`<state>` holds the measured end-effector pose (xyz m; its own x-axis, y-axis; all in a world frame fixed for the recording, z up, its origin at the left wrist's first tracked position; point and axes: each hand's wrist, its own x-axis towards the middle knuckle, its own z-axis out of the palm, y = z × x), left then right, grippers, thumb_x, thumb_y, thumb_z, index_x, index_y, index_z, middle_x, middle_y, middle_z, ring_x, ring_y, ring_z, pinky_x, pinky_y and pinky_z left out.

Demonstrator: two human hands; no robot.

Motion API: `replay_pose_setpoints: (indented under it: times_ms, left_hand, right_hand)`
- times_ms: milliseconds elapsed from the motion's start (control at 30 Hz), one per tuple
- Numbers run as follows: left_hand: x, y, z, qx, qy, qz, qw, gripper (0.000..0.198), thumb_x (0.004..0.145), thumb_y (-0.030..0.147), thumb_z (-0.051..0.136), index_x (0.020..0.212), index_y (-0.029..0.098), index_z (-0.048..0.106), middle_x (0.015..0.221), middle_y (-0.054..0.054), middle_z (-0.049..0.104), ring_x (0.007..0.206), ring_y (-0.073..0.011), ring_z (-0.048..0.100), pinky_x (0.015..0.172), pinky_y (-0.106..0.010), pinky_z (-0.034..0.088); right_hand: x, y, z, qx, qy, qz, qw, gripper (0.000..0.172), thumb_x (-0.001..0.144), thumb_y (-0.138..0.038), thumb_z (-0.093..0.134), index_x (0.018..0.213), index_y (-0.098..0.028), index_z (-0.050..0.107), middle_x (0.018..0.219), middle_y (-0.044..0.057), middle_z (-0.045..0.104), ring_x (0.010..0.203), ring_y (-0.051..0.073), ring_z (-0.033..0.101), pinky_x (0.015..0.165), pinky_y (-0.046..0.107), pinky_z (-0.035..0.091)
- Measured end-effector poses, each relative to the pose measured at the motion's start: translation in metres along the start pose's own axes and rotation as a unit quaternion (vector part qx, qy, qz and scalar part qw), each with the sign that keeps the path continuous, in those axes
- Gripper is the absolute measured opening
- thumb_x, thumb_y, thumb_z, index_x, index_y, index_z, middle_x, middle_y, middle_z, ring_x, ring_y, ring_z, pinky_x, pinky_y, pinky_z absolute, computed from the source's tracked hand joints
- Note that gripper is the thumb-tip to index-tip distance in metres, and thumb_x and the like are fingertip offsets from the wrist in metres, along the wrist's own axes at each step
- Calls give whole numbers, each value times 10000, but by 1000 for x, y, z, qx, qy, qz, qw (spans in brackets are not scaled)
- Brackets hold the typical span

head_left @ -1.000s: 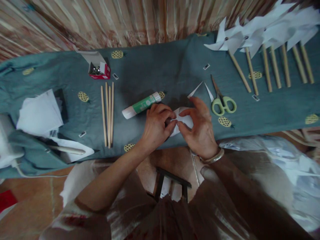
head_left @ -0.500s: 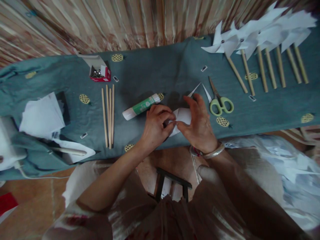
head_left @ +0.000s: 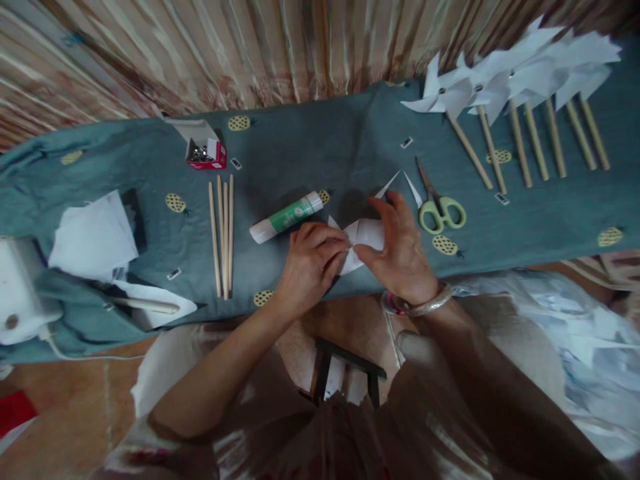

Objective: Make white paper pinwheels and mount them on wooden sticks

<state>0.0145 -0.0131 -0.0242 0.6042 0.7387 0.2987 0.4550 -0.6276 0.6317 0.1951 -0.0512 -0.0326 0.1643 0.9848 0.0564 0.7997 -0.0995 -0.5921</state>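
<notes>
A folded white paper piece [head_left: 369,235] lies at the near edge of the teal cloth-covered table [head_left: 325,143]. My left hand [head_left: 309,267] pinches its left side with curled fingers. My right hand [head_left: 400,250] pinches the paper's centre with thumb and forefinger, other fingers arched over it. A green-and-white glue stick [head_left: 287,217] lies just left of my hands. Green-handled scissors [head_left: 437,200] lie to the right, next to two thin paper strips [head_left: 400,181].
Several finished white paper pinwheels on wooden sticks [head_left: 505,87] lie at the far right. Loose wooden sticks [head_left: 223,229] lie left of the glue stick. A small red box of pins [head_left: 205,152] sits behind them. White paper sheets [head_left: 93,233] lie at the left.
My hands stay on the paper, folding it a little; a paper corner now sticks out above my left hand. The camera view has shifted slightly.
</notes>
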Motion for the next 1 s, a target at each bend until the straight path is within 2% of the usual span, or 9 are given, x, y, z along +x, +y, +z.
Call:
replay_pose_setpoints:
  times_ms: [133, 233, 333, 467, 600, 733, 867, 1000]
  left_hand:
    - [1, -5, -2, -27, -4, -49, 998, 192, 935, 245, 604, 1106, 202, 680, 1133, -65, 710, 1080, -235, 585, 953, -418, 461]
    - [2, -7, -3, -40, -14, -55, 998, 116, 920, 238, 628, 1002, 211, 704, 1103, -55, 715, 1059, -229, 602, 960, -414, 467]
    - [4, -7, -4, -54, -17, -65, 996, 64, 908, 222, 642, 912, 218, 706, 1062, -43, 717, 1041, -217, 611, 963, -407, 468]
    - [6, -6, -3, -69, -4, -68, 995, 54, 897, 210, 653, 873, 209, 701, 1001, -40, 713, 997, -208, 615, 936, -395, 469]
    - [9, -4, -3, -63, -11, -82, 995, 61, 896, 214, 652, 857, 211, 699, 968, -34, 710, 974, -204, 607, 913, -387, 467]
    - [12, -2, -2, -47, -22, -99, 994, 72, 888, 208, 653, 833, 217, 697, 955, -30, 714, 968, -210, 599, 909, -390, 461]
    - [13, -1, 0, -40, -24, -99, 994, 79, 890, 210, 648, 829, 213, 697, 947, -30, 720, 966, -212, 597, 908, -389, 454]
    - [14, -1, 2, -40, -23, -97, 994, 67, 890, 221, 655, 847, 216, 706, 934, -26, 724, 965, -214, 593, 915, -391, 445]
  right_hand:
    - [-2, 9, -2, 16, 10, -32, 999, 707, 823, -460, 657, 1438, -204, 422, 1576, 173, 333, 1464, 392, 316, 1128, 616, 356]
    - [-5, 11, -7, 40, 18, -54, 998, 663, 846, -497, 643, 1409, -198, 463, 1553, 178, 377, 1457, 379, 340, 1136, 607, 356]
    - [-10, 9, -14, 66, 26, -73, 995, 552, 855, -465, 650, 1328, -203, 536, 1537, 164, 405, 1439, 355, 385, 1151, 580, 358]
    - [-18, 7, -25, 67, 26, -64, 995, 327, 851, -423, 670, 1112, -229, 634, 1549, 115, 403, 1438, 349, 398, 1161, 569, 357]
    - [-22, 6, -32, 59, 16, -67, 996, 313, 859, -408, 668, 1115, -231, 640, 1570, 108, 376, 1470, 348, 350, 1171, 578, 351]
    - [-25, 8, -32, 46, 6, -84, 995, 166, 885, -357, 627, 1007, -263, 688, 1575, 46, 387, 1498, 346, 294, 1177, 626, 324]
    - [-26, 10, -27, 52, 7, -84, 995, 122, 889, -333, 612, 882, -254, 706, 1543, 35, 445, 1484, 348, 325, 1163, 648, 329]
    - [-25, 9, -22, 63, 14, -70, 995, 101, 878, -313, 626, 856, -259, 709, 1519, 40, 477, 1478, 339, 340, 1153, 644, 339]
